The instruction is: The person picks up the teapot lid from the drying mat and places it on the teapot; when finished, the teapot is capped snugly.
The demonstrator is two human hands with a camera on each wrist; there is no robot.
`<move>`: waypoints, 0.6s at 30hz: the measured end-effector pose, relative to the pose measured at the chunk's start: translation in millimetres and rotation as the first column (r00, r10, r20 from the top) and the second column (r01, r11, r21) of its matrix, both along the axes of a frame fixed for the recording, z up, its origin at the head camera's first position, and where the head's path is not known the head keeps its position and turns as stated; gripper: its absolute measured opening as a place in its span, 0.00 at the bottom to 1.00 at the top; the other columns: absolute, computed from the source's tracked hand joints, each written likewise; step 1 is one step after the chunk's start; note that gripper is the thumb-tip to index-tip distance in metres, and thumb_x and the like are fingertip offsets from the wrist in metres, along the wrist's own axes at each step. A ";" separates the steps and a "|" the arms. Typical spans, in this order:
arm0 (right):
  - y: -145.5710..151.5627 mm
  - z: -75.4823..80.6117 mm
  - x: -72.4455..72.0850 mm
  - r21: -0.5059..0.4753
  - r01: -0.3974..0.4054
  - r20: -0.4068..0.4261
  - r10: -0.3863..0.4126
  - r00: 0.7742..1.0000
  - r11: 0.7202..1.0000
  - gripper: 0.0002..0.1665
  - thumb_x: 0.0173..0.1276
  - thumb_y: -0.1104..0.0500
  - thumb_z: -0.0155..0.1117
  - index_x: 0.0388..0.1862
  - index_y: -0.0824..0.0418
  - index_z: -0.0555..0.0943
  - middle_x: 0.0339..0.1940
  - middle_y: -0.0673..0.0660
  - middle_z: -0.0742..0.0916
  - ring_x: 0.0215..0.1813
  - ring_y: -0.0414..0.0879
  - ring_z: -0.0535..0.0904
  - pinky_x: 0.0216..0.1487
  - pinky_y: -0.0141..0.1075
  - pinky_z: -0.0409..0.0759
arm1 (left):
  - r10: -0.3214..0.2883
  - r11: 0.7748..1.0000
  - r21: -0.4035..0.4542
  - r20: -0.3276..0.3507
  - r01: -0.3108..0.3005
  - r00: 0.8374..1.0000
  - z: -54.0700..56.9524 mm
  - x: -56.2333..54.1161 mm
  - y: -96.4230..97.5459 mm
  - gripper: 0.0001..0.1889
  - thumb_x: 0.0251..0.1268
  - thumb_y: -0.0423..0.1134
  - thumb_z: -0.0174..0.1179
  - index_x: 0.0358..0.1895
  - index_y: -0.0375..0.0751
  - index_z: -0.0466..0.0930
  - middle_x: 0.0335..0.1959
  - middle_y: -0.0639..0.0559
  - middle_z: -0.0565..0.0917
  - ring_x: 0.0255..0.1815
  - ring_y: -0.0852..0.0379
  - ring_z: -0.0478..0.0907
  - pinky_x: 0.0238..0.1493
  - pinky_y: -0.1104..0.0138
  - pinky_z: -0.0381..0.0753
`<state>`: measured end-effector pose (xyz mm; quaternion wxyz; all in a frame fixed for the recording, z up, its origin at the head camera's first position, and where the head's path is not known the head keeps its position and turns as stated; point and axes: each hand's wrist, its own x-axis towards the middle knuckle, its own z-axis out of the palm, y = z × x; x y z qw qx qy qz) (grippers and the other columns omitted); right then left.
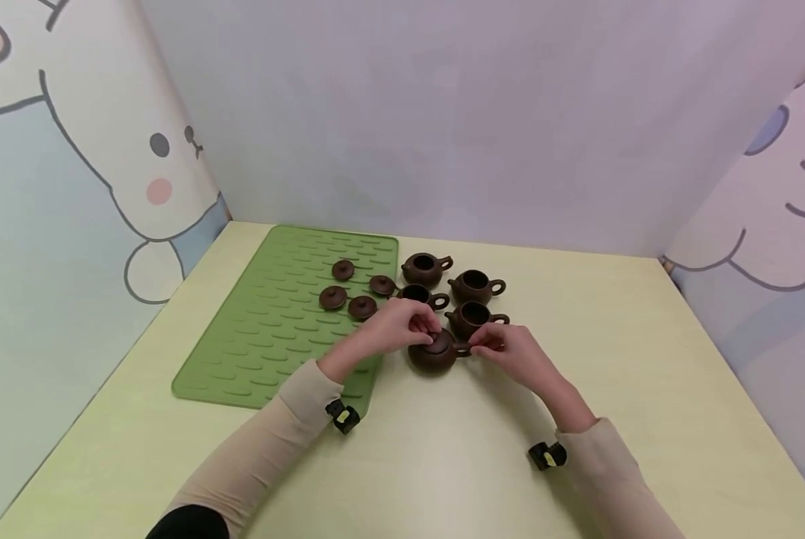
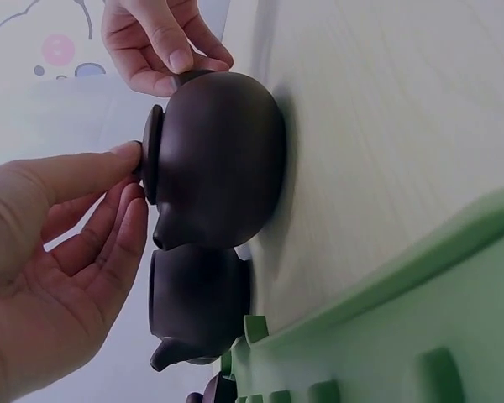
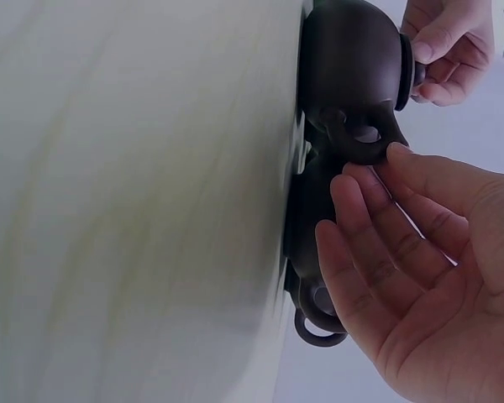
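Observation:
A dark brown teapot [image 1: 430, 362] stands upright on the table, nearest to me among several like it. My left hand [image 1: 401, 325] pinches the knob of its lid [image 2: 152, 155] between thumb and fingers. The lid sits at the teapot's mouth; in the left wrist view it looks slightly tilted at the rim. With thumb and fingertips, my right hand [image 1: 515, 355] pinches the teapot's loop handle [image 3: 365, 138]. The spout [image 2: 170, 231] points left, toward the mat. In the head view the left fingers hide part of the lid.
Several lidless teapots stand close behind, among them one teapot [image 1: 475, 287] at the right and another teapot [image 1: 422, 271] at the back. Several loose lids, such as a lid [image 1: 332, 298], lie on the green ridged mat [image 1: 240, 352] at the left. Table surface [image 1: 618, 352] extends rightward.

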<state>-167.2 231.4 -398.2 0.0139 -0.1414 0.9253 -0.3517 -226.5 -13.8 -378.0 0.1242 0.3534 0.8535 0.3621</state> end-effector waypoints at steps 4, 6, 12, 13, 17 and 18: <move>-0.1 -0.6 2.0 -0.003 -0.002 -0.005 0.002 1.000 1.000 0.03 0.65 0.64 0.69 0.38 0.58 0.86 0.36 0.53 0.90 0.39 0.42 0.85 0.40 0.30 0.82 | 0.003 1.000 -0.003 -0.012 -0.003 1.000 -2.7 2.2 0.4 0.06 0.62 0.31 0.68 0.40 0.43 0.86 0.37 0.52 0.88 0.37 0.63 0.82 0.40 0.76 0.82; 0.6 -0.6 3.4 -0.012 -0.002 -0.002 0.002 1.000 1.000 0.03 0.65 0.64 0.69 0.38 0.58 0.86 0.37 0.53 0.90 0.39 0.43 0.86 0.41 0.30 0.82 | 0.002 1.000 0.003 -0.013 -0.002 1.000 -3.4 4.0 -1.4 0.06 0.62 0.31 0.68 0.40 0.43 0.86 0.38 0.52 0.88 0.37 0.63 0.82 0.40 0.76 0.82; 9.9 2.8 5.0 -0.045 0.015 -0.015 -0.015 1.000 0.999 0.05 0.67 0.63 0.68 0.41 0.59 0.87 0.39 0.53 0.90 0.41 0.44 0.87 0.42 0.30 0.83 | 0.042 0.998 0.042 -0.002 -0.042 0.999 0.2 5.7 -13.4 0.06 0.63 0.31 0.67 0.42 0.42 0.85 0.38 0.51 0.88 0.38 0.63 0.83 0.40 0.74 0.82; 12.2 4.1 4.5 -0.046 0.026 -0.025 -0.027 0.999 0.999 0.05 0.68 0.63 0.68 0.41 0.59 0.87 0.39 0.53 0.90 0.41 0.43 0.87 0.42 0.30 0.83 | 0.056 0.997 0.047 -0.001 -0.056 0.998 1.4 4.7 -15.7 0.06 0.64 0.31 0.66 0.42 0.42 0.85 0.38 0.52 0.88 0.38 0.62 0.83 0.40 0.73 0.82; 21.3 10.2 2.3 -0.042 0.073 -0.060 -0.075 0.995 0.996 0.07 0.68 0.61 0.68 0.43 0.60 0.87 0.40 0.54 0.90 0.40 0.41 0.86 0.42 0.30 0.83 | 0.096 0.994 0.050 -0.008 -0.095 0.995 7.0 -0.6 -25.2 0.06 0.65 0.32 0.65 0.44 0.41 0.85 0.39 0.52 0.87 0.39 0.61 0.82 0.41 0.71 0.82; 23.4 11.4 1.7 -0.043 0.079 -0.066 -0.082 0.994 0.996 0.07 0.68 0.60 0.68 0.43 0.60 0.87 0.40 0.55 0.90 0.40 0.41 0.87 0.42 0.31 0.83 | 0.106 0.993 0.046 -0.009 -0.105 0.994 8.1 -2.0 -27.5 0.07 0.65 0.33 0.66 0.44 0.41 0.85 0.39 0.52 0.87 0.40 0.61 0.82 0.42 0.71 0.83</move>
